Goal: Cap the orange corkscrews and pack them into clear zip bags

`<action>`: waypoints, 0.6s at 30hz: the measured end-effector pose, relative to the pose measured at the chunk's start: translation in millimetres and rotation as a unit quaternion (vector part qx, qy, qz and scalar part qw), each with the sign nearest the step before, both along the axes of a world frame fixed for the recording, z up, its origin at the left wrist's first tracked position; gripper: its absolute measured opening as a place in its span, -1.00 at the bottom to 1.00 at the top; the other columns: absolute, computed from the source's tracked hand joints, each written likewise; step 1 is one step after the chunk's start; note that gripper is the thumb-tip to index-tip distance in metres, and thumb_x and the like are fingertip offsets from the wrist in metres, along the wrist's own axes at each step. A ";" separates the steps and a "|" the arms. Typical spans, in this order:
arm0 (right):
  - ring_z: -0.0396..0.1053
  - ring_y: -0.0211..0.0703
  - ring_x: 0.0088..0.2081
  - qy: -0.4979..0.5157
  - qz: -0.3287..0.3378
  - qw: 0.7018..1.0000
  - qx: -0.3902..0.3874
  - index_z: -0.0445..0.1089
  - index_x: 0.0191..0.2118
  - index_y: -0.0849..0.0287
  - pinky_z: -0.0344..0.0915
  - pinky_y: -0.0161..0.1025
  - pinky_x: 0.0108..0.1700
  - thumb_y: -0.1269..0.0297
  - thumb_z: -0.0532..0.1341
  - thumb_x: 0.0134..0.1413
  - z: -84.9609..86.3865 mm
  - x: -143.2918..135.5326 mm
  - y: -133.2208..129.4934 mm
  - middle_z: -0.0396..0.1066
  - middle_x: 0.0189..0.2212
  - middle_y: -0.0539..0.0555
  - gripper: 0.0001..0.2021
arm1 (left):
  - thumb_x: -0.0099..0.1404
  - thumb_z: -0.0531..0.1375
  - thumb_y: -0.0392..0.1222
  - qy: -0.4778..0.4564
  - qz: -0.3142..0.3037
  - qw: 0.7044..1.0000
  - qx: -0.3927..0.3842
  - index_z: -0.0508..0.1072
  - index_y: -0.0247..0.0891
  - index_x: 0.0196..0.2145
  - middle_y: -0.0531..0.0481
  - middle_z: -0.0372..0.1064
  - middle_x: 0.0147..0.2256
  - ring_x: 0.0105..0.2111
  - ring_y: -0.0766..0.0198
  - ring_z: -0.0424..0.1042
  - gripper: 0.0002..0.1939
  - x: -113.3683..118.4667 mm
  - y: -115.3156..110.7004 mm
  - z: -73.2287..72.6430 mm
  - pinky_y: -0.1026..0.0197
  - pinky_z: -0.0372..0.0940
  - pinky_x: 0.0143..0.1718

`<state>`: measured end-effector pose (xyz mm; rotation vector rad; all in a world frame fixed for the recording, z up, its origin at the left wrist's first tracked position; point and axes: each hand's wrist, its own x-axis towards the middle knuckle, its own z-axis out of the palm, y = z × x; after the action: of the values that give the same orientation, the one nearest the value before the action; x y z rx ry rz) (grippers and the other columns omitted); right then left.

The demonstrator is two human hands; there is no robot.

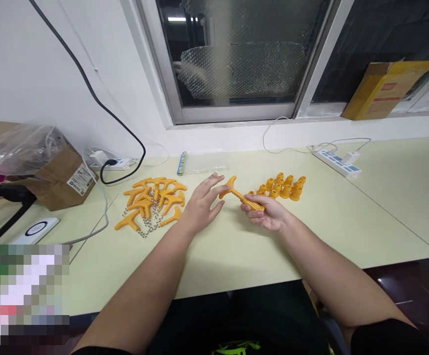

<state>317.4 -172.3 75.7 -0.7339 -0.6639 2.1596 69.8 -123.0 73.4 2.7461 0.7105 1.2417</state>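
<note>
My right hand is wrapped around the ribbed lower end of a yellow T-handled piece, held slanted above the table. Its crossbar points up and to the left. At that crossbar is my left hand, fingers stretched apart, with the index fingertip at or very near it. To the left lies a pile of yellow T-shaped handles with silver coil-like metal ends. Beyond my right hand stand several yellow flared hollow caps, some partly hidden behind the fingers.
A clear plastic bag lies near the wall. Power strips stand at left and right, with a black cable hanging down. An open cardboard box and a white charging pad are at far left. A yellow carton leans against the window.
</note>
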 end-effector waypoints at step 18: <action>-0.08 -0.50 -0.75 0.009 0.123 0.992 -0.001 0.22 -0.24 0.17 -0.07 -0.56 -0.76 0.20 0.06 0.48 -10.2 3.5 3.7 0.25 -0.53 -0.12 -0.79 | 0.44 0.19 -0.33 -0.061 -0.072 0.996 -0.002 0.52 -0.14 -0.08 -0.13 0.59 0.06 0.26 0.02 0.42 -0.83 -5.3 1.0 10.2 -0.10 0.41 0.18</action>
<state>321.0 -168.6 65.5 -0.6606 -0.7778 2.3868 64.6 -122.0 83.6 2.6370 0.4937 1.3584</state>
